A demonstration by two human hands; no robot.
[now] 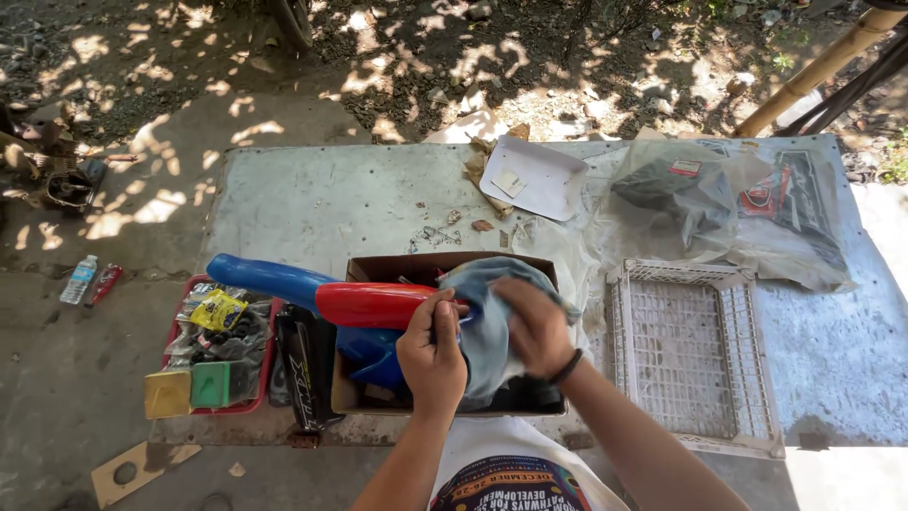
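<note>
Hands together over the cardboard box (378, 268) on the grey metal table (312, 203). Left hand (433, 352) clamps around the near end of the red and blue plastic fairing (331, 298), which juts out over the red tray (257, 383). It looks light, stiff and glossy, likely slippery, so gripping the narrow red end suits it. Right hand (535, 326) presses the soft grey-blue rag (492, 322) flat against it, fingers closed down on the limp cloth
</note>
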